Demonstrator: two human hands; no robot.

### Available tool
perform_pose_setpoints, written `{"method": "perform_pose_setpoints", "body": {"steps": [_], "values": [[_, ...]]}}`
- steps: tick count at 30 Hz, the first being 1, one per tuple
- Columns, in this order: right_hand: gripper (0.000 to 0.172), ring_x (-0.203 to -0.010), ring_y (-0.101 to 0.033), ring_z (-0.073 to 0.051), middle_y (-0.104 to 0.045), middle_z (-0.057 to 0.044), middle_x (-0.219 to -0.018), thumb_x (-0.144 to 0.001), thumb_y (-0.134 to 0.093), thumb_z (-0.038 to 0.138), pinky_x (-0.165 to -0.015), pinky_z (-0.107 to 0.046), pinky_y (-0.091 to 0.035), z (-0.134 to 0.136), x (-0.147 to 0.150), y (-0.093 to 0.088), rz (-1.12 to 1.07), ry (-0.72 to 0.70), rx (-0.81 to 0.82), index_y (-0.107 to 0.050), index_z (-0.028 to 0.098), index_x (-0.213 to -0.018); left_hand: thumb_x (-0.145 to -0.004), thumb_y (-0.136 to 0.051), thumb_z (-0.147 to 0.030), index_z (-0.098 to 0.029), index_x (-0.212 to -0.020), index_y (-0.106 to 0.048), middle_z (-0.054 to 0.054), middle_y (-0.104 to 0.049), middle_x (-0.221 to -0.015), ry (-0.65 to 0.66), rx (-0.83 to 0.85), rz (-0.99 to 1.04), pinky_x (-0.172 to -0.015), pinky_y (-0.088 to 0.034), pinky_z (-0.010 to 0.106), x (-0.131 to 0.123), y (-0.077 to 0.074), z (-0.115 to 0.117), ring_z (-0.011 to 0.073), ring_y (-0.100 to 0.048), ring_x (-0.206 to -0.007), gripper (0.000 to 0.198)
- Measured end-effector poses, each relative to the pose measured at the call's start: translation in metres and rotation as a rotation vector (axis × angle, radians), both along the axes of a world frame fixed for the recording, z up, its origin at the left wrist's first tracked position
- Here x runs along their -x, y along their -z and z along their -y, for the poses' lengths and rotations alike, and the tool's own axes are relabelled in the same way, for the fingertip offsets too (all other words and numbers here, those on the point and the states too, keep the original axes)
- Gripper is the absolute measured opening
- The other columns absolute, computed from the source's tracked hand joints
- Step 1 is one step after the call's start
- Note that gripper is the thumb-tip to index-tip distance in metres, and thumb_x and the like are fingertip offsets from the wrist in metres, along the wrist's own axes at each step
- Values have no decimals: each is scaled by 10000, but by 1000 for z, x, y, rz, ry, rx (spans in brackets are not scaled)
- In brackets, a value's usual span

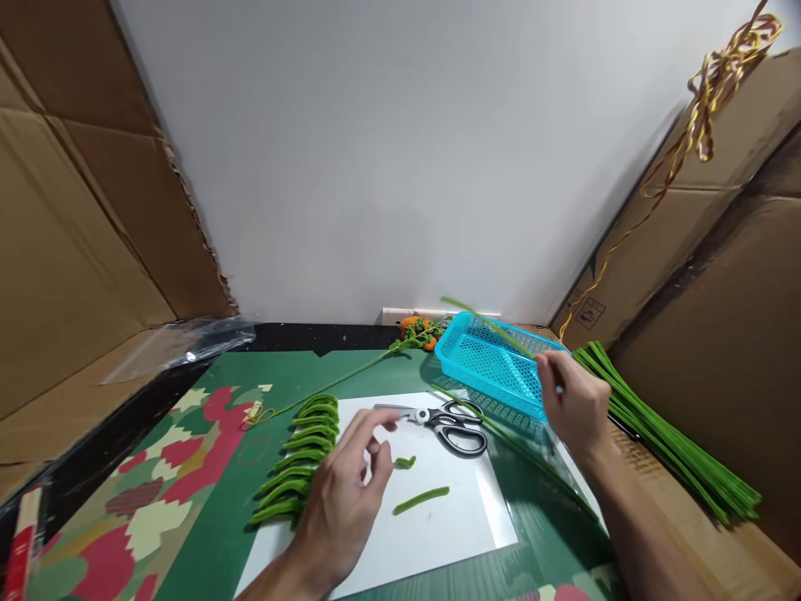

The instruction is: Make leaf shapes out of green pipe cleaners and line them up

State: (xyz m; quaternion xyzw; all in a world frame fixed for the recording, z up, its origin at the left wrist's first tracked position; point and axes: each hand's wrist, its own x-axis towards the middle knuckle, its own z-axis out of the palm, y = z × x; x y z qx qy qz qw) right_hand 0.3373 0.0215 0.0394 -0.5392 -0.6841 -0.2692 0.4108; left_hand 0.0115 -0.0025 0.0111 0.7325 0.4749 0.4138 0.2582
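Note:
My right hand is closed on a green pipe cleaner, which points up and left over the blue basket. My left hand is over the white sheet, fingers curved and apart, with nothing visible in them. Beside it on the left lies a row of bent green pipe cleaner pieces. Scissors with black and grey handles rest on the sheet, blades partly behind my left fingertips. A short straight piece and a small curled piece lie right of that hand. Another long pipe cleaner slants across the sheet's right edge.
A blue perforated basket stands at the back right. Right of my right hand is a bundle of green pipe cleaners. An orange-flowered stem lies behind the sheet. Cardboard walls flank the table; gold ribbon hangs at right.

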Motion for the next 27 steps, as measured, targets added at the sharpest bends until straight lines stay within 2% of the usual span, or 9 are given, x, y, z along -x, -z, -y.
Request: {"method": "perform_pose_setpoints", "body": {"steps": [4,6,9,12,17,21,23,24,27], "values": [[377,-524,-541,-111,-595,24,-607,-1109,-512,341,-564,-252,-352,8,38,7,146,-306,99,-645,205,-784,-1030,-566,-418,-306,-1443,-475,64,-575,-1355,-198,-56,187,-770,-537,297,1,-7,-7,207,-631,-1002,438],[411,-516,-531,-109,-601,22,-603,-1108,-520,355,-541,-262,-328,8,52,11,150,-384,129,-628,206,-740,-1038,-548,-465,-297,-1435,-502,59,-602,-1337,-193,-28,197,-848,-523,325,3,-12,-12,220,-626,-1029,434],[358,-524,-553,-116,-662,-6,-659,-1121,-498,325,-538,-263,-340,7,60,16,46,-396,150,-653,192,-827,-1075,-453,-500,-248,-1188,-662,45,-684,-1168,-76,86,116,-923,-480,350,5,-17,-16,244,-628,-1049,346],[293,-520,-564,-119,-690,-17,-697,-1127,-486,297,-542,-257,-372,8,61,17,-87,-361,174,-652,188,-911,-1080,-446,-488,-236,-1060,-656,34,-684,-1055,3,121,68,-882,-473,337,3,-15,-14,245,-622,-1030,329],[308,-573,-587,-134,-689,-21,-707,-1113,-515,327,-558,-265,-369,12,65,14,-148,-424,260,-656,208,-867,-1043,-558,-415,-258,-1076,-522,-4,-559,-975,-155,-40,160,-819,-462,315,3,-10,-14,204,-566,-902,165],[369,-508,-450,-122,-548,19,-590,-1062,-568,259,-532,-294,-265,13,67,14,-249,-499,245,-559,218,-695,-1011,-617,-380,-255,-1265,-532,59,-512,-1234,-240,-230,56,-898,-461,349,4,-19,-16,236,-551,-1053,296],[416,-491,-379,-114,-452,40,-557,-1046,-567,234,-530,-304,-228,14,67,15,-306,-492,225,-477,221,-641,-1036,-571,-352,-251,-1284,-580,85,-485,-1351,-157,-301,-96,-986,-431,379,3,-21,-14,270,-525,-1191,268],[433,-494,-356,-112,-417,45,-559,-1048,-561,235,-532,-305,-222,14,67,15,-345,-483,218,-445,222,-631,-1061,-515,-323,-247,-1206,-620,83,-511,-1333,-83,-315,-149,-1003,-414,388,2,-21,-12,276,-522,-1208,195],[479,-512,-321,-111,-353,53,-578,-1089,-515,289,-529,-293,-237,16,71,15,-465,-444,213,-390,225,-630,-1094,-387,-237,-233,-919,-599,45,-608,-1035,110,-275,-203,-901,-406,374,1,-16,-6,244,-561,-997,274]]}}
